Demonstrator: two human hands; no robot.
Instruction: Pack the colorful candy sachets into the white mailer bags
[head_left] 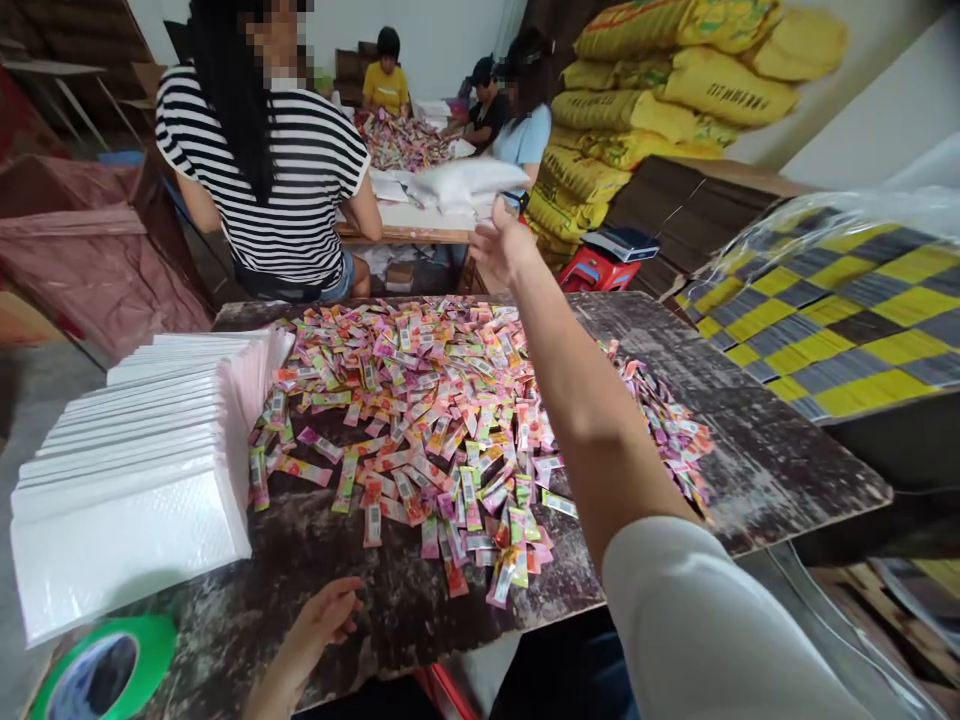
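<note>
My right arm stretches across the table, and my right hand point(501, 245) is in the air past the far edge. Its fingers are apart and hold nothing I can see. Just above it is a plump white bag point(472, 180) by the other table; I cannot tell whether they touch. My left hand point(330, 612) is low over the near edge, fingers loosely bent and nothing visible in them. In front of it spreads a heap of small colourful stick packets point(420, 400). To the left leans a row of white padded mailers point(135, 490).
A green tape roll point(142, 665) lies at the near left corner of the dark worn table point(795, 480). Beyond, a person in stripes point(285, 170) and several others sit at another table. Yellow sacks point(675, 90) and a plastic-covered stack point(855, 310) stand right.
</note>
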